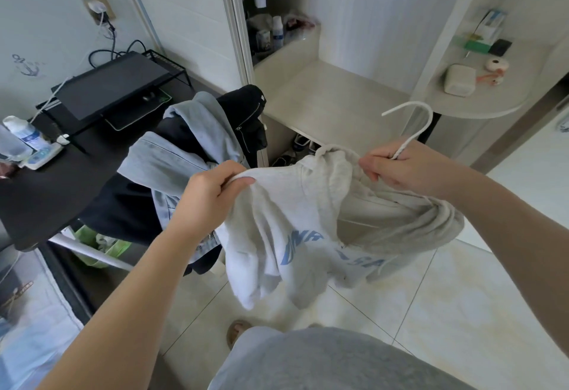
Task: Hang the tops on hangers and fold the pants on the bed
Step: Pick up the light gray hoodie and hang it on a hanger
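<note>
A pale grey hoodie (277, 229) with blue lettering hangs between my hands above the tiled floor. My left hand (212, 195) grips the shoulder edge of the hoodie. My right hand (403, 168) holds the neck of a white hanger (421, 121) together with the hoodie's collar; the hook curves up above my fist and the hanger's body is hidden inside the cloth. A pile of clothes, with a light denim jacket (166, 158), a grey top and a black garment (243, 112), lies draped over a chair behind my left hand.
A black desk (46, 192) with a monitor and a power strip stands at the left. An open wardrobe (323, 97) with a low shelf and shoes beneath is straight ahead. A curved shelf unit (480, 100) is at the right. The bed's edge (37, 312) is at lower left.
</note>
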A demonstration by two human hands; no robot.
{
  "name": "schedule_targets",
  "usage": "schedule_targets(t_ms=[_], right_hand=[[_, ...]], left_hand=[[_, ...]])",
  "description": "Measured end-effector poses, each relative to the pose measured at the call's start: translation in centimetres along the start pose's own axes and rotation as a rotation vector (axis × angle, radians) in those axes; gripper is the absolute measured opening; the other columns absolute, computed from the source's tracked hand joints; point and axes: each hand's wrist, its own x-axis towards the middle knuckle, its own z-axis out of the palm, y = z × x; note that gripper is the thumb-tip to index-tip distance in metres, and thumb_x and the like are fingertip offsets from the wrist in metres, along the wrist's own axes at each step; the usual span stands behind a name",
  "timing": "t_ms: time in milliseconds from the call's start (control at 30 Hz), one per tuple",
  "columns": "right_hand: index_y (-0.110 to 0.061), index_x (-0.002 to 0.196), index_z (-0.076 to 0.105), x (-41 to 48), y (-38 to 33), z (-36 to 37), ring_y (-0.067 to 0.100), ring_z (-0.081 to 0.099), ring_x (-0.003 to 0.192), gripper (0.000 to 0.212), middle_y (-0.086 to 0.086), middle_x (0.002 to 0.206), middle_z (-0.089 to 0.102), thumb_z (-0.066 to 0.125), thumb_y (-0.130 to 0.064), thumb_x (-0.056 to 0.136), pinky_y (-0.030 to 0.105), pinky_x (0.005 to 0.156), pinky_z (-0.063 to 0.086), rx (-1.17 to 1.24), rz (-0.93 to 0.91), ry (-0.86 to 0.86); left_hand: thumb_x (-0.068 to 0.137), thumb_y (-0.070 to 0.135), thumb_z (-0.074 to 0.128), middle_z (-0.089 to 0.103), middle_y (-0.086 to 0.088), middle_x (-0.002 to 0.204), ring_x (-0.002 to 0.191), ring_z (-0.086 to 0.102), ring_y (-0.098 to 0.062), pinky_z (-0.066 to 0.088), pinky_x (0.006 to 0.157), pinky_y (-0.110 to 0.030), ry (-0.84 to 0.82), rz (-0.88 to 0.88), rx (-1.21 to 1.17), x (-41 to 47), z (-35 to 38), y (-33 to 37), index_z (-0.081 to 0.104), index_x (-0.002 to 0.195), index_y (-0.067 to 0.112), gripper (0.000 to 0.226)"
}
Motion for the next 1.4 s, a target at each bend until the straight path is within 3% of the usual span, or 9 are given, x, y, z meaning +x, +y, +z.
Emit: schedule_targets(t_ms=[300,433,533,700,833,1033,1167,1233,1400], right_hand=[[-0.005,0.067,0.056,-0.7,-2.5,1.8,0.012,0.024,0.042,0.041,-0.006,0.045,0.033,0.052,-0.025,0.103,0.02,0.043,0.024,0.09,-0.008,-0.127],[-0.005,0.067,0.056,-0.8,-3.2,3.4,0.006,0.028,0.037,0.041,-0.007,0.044,0.036,0.053,-0.023,0.103,0.012,0.04,0.027,0.073,-0.005,-0.098],[-0.001,0.069,0.057,-0.8,-3.0,4.7,0.009,0.03,0.039,0.041,-0.001,0.045,0.037,0.054,-0.024,0.102,0.013,0.043,0.028,0.081,0.027,-0.084],[-0.003,0.067,0.058,-0.4,-3.0,5.9,0.008,0.029,0.038,0.041,-0.003,0.043,0.036,0.054,-0.023,0.103,0.013,0.043,0.029,0.158,0.035,-0.067],[-0.007,0.071,0.066,0.2,-3.2,6.2,0.013,0.033,0.041,0.039,0.005,0.046,0.041,0.055,-0.029,0.102,0.016,0.045,0.031,0.109,-0.001,-0.092],[-0.016,0.1,0.07,-0.2,-2.0,5.0,0.006,0.063,0.075,0.008,-0.008,0.088,0.072,0.067,-0.021,0.096,0.009,0.07,0.043,0.149,-0.077,0.064],[-0.031,0.14,0.047,-2.1,3.5,3.9,0.012,0.045,0.129,0.056,-0.018,0.131,0.049,0.07,-0.044,0.09,0.024,0.112,0.034,-0.147,0.127,0.259],[-0.03,0.147,0.036,-3.2,5.9,5.0,0.022,0.046,0.131,0.07,-0.004,0.144,0.046,0.07,-0.049,0.088,0.047,0.11,0.041,-0.016,0.343,0.301],[-0.026,0.125,0.053,-2.8,7.6,7.3,0.022,0.069,0.093,0.04,-0.001,0.111,0.066,0.073,-0.03,0.09,0.037,0.08,0.056,0.363,0.451,0.481]], left_hand=[[0.098,0.032,0.056,0.044,0.002,0.062,0.06,0.043,-0.01,0.038,0.06,-0.021,-0.131,-0.304,-0.424,-0.1,-3.5,-1.0,0.047,0.062,0.012,0.043],[0.104,0.028,0.053,0.069,-0.002,0.074,0.068,0.065,-0.012,0.049,0.066,-0.022,-0.282,-0.484,-0.387,0.2,-4.0,-1.9,0.072,0.075,0.012,0.038],[0.104,0.024,0.049,0.058,-0.007,0.075,0.074,0.054,-0.017,0.041,0.07,-0.03,-0.195,-0.313,0.068,0.3,-2.8,-1.0,0.067,0.079,0.005,0.036],[0.088,0.069,0.05,0.061,0.013,0.096,0.086,0.054,-0.004,0.042,0.073,-0.02,-0.349,0.084,0.063,-1.7,0.7,3.9,0.061,0.111,0.024,0.051],[0.078,0.081,0.05,0.061,0.013,0.089,0.08,0.055,-0.011,0.037,0.063,-0.024,-0.221,0.196,0.337,-1.3,3.1,4.7,0.061,0.122,0.021,0.075],[0.081,0.076,0.041,0.049,0.005,0.05,0.051,0.049,-0.008,0.036,0.053,-0.029,0.065,-0.124,0.158,0.0,2.7,3.9,0.047,0.065,0.022,0.057],[0.078,0.078,0.044,0.062,-0.006,0.064,0.062,0.059,-0.02,0.044,0.061,-0.035,0.202,-0.312,0.028,0.7,1.1,2.9,0.057,0.071,0.015,0.064],[0.077,0.078,0.046,0.066,-0.008,0.069,0.065,0.062,-0.022,0.046,0.063,-0.037,0.23,-0.354,-0.028,0.8,0.7,2.7,0.062,0.075,0.014,0.066],[0.076,0.076,0.049,0.055,0.003,0.058,0.056,0.054,-0.017,0.044,0.06,-0.035,0.206,-0.386,-0.076,0.3,1.5,2.9,0.062,0.077,0.011,0.066]])
